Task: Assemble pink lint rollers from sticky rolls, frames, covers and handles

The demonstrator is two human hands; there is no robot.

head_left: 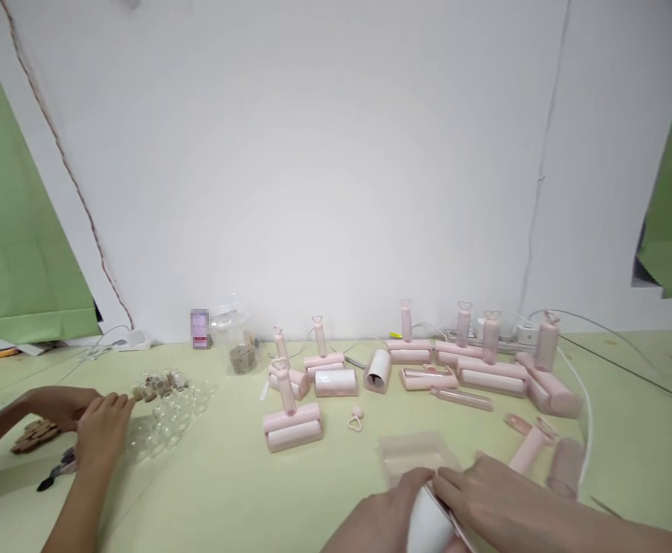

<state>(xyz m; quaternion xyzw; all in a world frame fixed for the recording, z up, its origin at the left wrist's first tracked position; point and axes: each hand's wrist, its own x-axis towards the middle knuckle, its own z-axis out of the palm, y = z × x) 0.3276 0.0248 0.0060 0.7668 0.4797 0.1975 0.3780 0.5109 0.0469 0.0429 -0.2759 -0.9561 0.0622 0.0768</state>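
Low in the frame, my left hand (pixel 379 511) and my right hand (pixel 485 495) are both closed on one lint roller (pixel 429 522). Its white roll shows between them, with a thin pink edge along the right side; the lower end is cut off by the frame. Just beyond my hands lies a pale pink open tray-like piece (pixel 419 453), blurred. To the right of it are a loose pink handle (pixel 528 449) with a heart-shaped end and a pink cylindrical piece (pixel 566 467). A small pink heart-loop part (pixel 355 419) lies further left.
Several pink lint rollers (pixel 293 427) stand along the back, some with upright handles. A white cable (pixel 587 430) curves at right. Another person's hands (pixel 102 426) work at left near clear plastic domes (pixel 166 422). A clear tub (pixel 237 346) stands by the wall.
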